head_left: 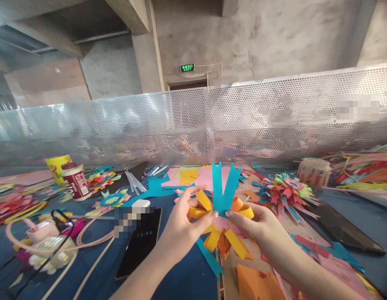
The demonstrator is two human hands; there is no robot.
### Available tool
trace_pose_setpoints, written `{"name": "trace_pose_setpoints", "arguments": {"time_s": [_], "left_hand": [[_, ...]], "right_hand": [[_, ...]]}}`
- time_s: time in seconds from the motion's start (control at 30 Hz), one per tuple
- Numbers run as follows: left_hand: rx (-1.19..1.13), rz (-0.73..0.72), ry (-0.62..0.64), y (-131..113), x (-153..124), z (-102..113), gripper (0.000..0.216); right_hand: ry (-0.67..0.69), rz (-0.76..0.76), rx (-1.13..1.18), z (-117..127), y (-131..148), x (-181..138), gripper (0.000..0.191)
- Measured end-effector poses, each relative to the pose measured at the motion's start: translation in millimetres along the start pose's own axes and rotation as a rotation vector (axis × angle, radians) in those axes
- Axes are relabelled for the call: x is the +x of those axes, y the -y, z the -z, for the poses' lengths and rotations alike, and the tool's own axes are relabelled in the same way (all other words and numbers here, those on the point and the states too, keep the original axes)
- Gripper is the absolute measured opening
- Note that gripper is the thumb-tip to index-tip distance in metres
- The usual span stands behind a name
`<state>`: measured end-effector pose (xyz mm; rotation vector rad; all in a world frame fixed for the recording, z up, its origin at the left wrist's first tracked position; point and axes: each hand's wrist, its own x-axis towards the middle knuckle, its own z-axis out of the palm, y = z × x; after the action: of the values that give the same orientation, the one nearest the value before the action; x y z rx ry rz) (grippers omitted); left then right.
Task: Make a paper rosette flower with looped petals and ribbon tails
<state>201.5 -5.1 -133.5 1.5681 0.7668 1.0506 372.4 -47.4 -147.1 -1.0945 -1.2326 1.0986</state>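
Observation:
Between both hands is a paper flower (223, 225) with yellow and orange looped petals and a pink middle. A blue forked paper strip (223, 187) stands up from its centre, its two notched ends pointing away from me. My left hand (191, 216) pinches the flower from the left, its thumb on the lower end of the blue strip. On the other side my right hand (254, 221) grips it too, thumb pressed beside that strip. Fingers behind the petals are partly hidden. Another blue strip (210, 256) hangs below the flower.
A phone (140, 243) lies left, another dark phone (346, 227) right. Finished paper flowers (283, 191) and a glass jar (314, 171) stand back right. A brown bottle (76, 181), cables (83, 233) and paper scraps lie left. A perforated metal screen (187, 125) closes off the back.

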Motion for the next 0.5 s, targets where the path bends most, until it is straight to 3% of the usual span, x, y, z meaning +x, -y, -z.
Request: {"name": "trace_pose_setpoints", "arguments": {"time_s": [0.3, 0.5], "left_hand": [[-0.143, 0.033, 0.079, -8.1, -3.7, -2.7, 0.057], [-0.144, -0.033, 0.076, -11.4, -19.5, -5.4, 0.06]], "right_hand": [[0.064, 0.139, -0.041, -0.6, 1.8, -6.1, 0.028], [-0.043, 0.465, -0.33, -1.4, 6.2, -18.0, 0.01]]}}
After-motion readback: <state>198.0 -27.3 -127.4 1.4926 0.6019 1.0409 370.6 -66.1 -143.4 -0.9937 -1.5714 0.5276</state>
